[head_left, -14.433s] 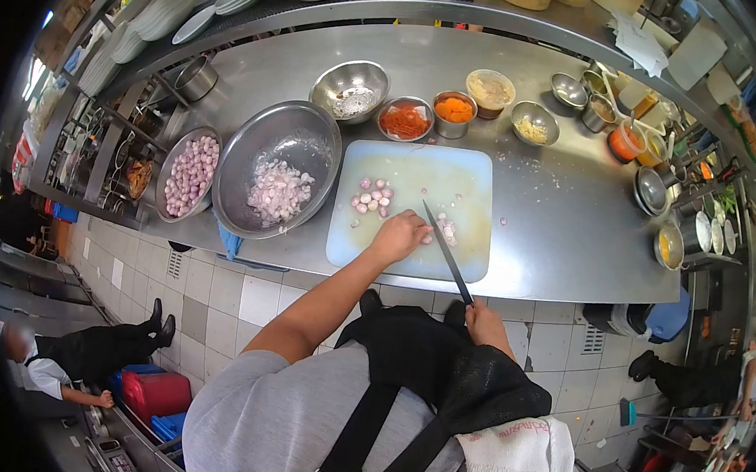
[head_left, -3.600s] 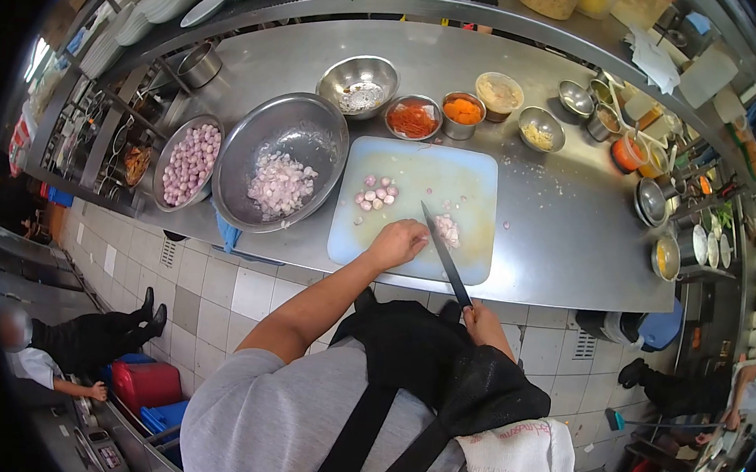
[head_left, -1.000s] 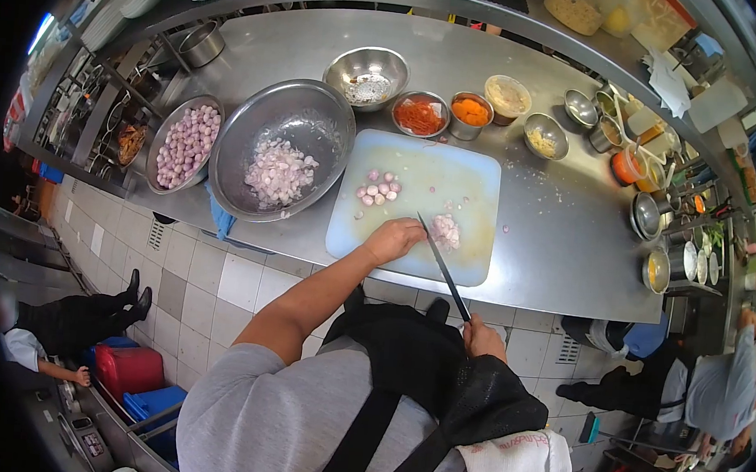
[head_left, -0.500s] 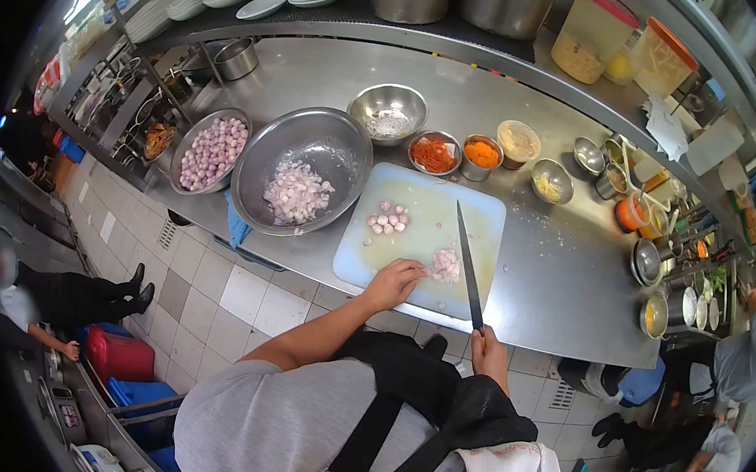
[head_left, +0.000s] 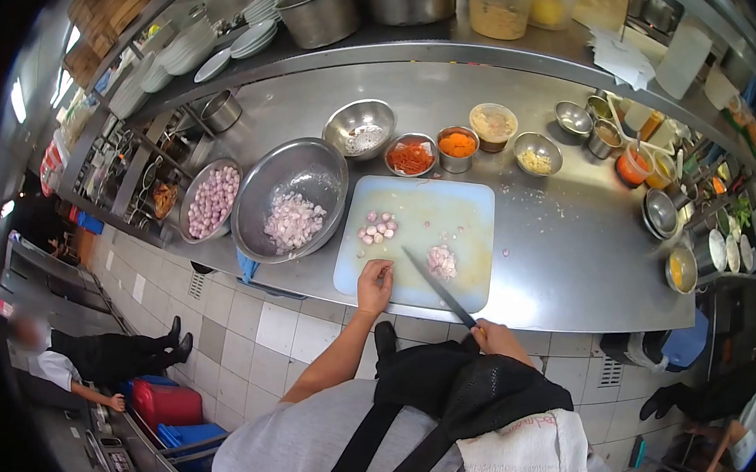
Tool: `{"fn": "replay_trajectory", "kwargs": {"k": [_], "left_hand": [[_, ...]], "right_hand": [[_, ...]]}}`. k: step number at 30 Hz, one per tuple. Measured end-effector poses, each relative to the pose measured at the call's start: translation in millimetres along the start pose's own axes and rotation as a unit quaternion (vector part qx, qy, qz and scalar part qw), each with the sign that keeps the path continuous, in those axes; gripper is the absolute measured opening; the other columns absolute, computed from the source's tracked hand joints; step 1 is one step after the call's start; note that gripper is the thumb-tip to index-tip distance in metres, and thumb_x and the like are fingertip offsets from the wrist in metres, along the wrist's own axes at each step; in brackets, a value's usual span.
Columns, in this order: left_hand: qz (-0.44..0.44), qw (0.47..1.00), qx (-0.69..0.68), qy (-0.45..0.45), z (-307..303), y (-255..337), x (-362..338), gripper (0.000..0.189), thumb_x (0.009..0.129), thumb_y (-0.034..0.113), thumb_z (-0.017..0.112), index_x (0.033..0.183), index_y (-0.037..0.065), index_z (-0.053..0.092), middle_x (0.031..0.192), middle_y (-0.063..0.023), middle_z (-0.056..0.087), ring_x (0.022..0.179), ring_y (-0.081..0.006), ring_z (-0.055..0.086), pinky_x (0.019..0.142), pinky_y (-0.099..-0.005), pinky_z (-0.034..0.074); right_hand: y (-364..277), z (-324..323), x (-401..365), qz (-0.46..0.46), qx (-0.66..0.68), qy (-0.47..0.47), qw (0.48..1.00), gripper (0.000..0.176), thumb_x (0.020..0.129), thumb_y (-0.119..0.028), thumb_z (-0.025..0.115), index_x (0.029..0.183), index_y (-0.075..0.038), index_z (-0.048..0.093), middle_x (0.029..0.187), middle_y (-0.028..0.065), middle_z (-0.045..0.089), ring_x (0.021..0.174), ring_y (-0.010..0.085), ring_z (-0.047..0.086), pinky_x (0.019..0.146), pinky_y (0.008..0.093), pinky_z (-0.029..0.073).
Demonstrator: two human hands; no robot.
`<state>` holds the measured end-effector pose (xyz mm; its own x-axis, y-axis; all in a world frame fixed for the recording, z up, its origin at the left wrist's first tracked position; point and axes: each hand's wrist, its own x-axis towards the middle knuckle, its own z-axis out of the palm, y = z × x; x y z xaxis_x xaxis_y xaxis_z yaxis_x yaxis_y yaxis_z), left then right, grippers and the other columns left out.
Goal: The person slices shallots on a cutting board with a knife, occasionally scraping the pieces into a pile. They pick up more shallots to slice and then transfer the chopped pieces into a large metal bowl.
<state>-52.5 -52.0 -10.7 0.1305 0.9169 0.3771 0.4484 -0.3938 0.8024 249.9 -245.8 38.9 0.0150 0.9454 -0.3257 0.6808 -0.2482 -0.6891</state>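
My right hand point(head_left: 495, 336) is clamped on the knife point(head_left: 436, 286), whose blade slants over the near edge of the cutting board point(head_left: 468, 207), beside the chopped shallots point(head_left: 440, 260). My left hand point(head_left: 374, 287) rests open and empty near the tip; a careless sweep might nick those fingers

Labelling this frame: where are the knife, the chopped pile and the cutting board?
knife point(head_left: 433, 282), head view, middle of blade.
chopped pile point(head_left: 440, 260), head view, centre of heap.
cutting board point(head_left: 460, 208), head view, bare upper-right part.
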Motion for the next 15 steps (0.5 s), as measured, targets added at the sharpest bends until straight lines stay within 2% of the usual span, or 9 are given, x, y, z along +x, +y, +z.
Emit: {"fn": "replay_trajectory", "kwargs": {"k": [2, 4, 6, 7, 9, 10, 12, 14, 15], "left_hand": [[0.007, 1.000, 0.001, 0.006, 4.3, -6.5, -2.1, 0.017, 0.096, -0.001, 0.073, 0.113, 0.001, 0.075, 0.107, -0.0117, 0.072, 0.085, -0.0199, 0.071, 0.079, -0.0315, 0.058], [0.011, 1.000, 0.000, 0.020, 6.6, -2.7, -1.4, 0.017, 0.097, 0.000, 0.074, 0.114, 0.000, 0.075, 0.106, -0.0112, 0.072, 0.084, -0.0186, 0.070, 0.078, -0.0311, 0.058], [-0.036, 0.999, -0.016, 0.013, 3.6, 3.7, -3.0, 0.018, 0.096, 0.000, 0.075, 0.114, 0.001, 0.075, 0.111, -0.0132, 0.072, 0.094, -0.0247, 0.071, 0.087, -0.0353, 0.058], [-0.035, 0.999, -0.013, 0.017, 1.9, 13.7, -3.5, 0.018, 0.096, 0.000, 0.075, 0.114, 0.001, 0.075, 0.111, -0.0132, 0.072, 0.094, -0.0247, 0.071, 0.087, -0.0353, 0.058], [0.111, 0.987, 0.104, 0.051, 5.2, 42.1, -4.3, 0.024, 0.094, 0.005, 0.077, 0.118, 0.006, 0.075, 0.122, -0.0150, 0.070, 0.112, -0.0337, 0.069, 0.100, -0.0445, 0.056], [0.112, 0.987, 0.104, 0.052, 8.7, 67.0, -4.1, 0.024, 0.094, 0.005, 0.077, 0.118, 0.006, 0.075, 0.122, -0.0150, 0.070, 0.112, -0.0337, 0.069, 0.100, -0.0445, 0.056], [0.170, 0.980, 0.091, -0.053, 22.2, 117.0, -10.3, 0.031, 0.095, 0.004, 0.075, 0.126, 0.007, 0.075, 0.132, -0.0164, 0.069, 0.126, -0.0389, 0.063, 0.111, -0.0497, 0.049], [0.225, 0.959, 0.017, -0.168, 53.9, 136.9, -20.0, 0.041, 0.098, 0.010, 0.076, 0.138, 0.008, 0.070, 0.147, -0.0180, 0.064, 0.138, -0.0401, 0.059, 0.119, -0.0528, 0.045], [0.222, 0.961, 0.019, -0.165, 67.5, 148.5, -23.4, 0.041, 0.098, 0.010, 0.076, 0.138, 0.008, 0.070, 0.147, -0.0180, 0.064, 0.138, -0.0401, 0.059, 0.119, -0.0528, 0.045]], "right_hand": [[1.0, -13.6, 10.7, 0.020, -0.009, -0.007, 1.000, 0.032, 0.111, -0.032, 0.057, 0.122, -0.005, 0.069, 0.100, 0.0292, 0.076, 0.094, 0.0519, 0.072, 0.084, 0.0612, 0.056], [-5.3, -33.1, 16.2, 0.025, -0.062, 0.028, 0.997, 0.035, 0.112, -0.035, 0.054, 0.127, -0.007, 0.067, 0.097, 0.0302, 0.076, 0.095, 0.0534, 0.072, 0.085, 0.0632, 0.056], [-5.7, -45.3, 13.7, -0.006, -0.071, 0.034, 0.997, 0.036, 0.111, -0.037, 0.058, 0.132, -0.008, 0.066, 0.095, 0.0288, 0.076, 0.091, 0.0514, 0.073, 0.082, 0.0605, 0.058], [-14.2, -54.3, 5.6, -0.036, -0.075, 0.075, 0.994, 0.037, 0.109, -0.035, 0.062, 0.136, -0.010, 0.066, 0.097, 0.0266, 0.075, 0.091, 0.0490, 0.074, 0.081, 0.0583, 0.059], [-18.6, -64.0, 0.7, -0.069, -0.078, 0.118, 0.988, 0.040, 0.107, -0.033, 0.066, 0.139, -0.011, 0.065, 0.098, 0.0244, 0.074, 0.091, 0.0466, 0.074, 0.081, 0.0561, 0.059], [-16.2, -67.0, -1.6, -0.078, -0.089, 0.129, 0.985, 0.043, 0.104, -0.032, 0.070, 0.143, -0.013, 0.065, 0.101, 0.0222, 0.073, 0.092, 0.0447, 0.074, 0.081, 0.0545, 0.060], [-7.6, -67.7, -8.4, -0.087, -0.101, 0.135, 0.982, 0.049, 0.101, -0.030, 0.074, 0.146, -0.014, 0.064, 0.103, 0.0199, 0.072, 0.093, 0.0428, 0.074, 0.081, 0.0529, 0.060], [2.2, -63.4, -11.2, -0.080, -0.095, 0.142, 0.982, 0.054, 0.097, -0.026, 0.079, 0.147, -0.016, 0.063, 0.106, 0.0188, 0.070, 0.098, 0.0420, 0.073, 0.082, 0.0521, 0.060], [7.4, -61.7, -14.2, -0.083, -0.096, 0.138, 0.982, 0.054, 0.097, -0.026, 0.079, 0.147, -0.016, 0.063, 0.106, 0.0188, 0.070, 0.098, 0.0420, 0.073, 0.082, 0.0521, 0.060]]}}
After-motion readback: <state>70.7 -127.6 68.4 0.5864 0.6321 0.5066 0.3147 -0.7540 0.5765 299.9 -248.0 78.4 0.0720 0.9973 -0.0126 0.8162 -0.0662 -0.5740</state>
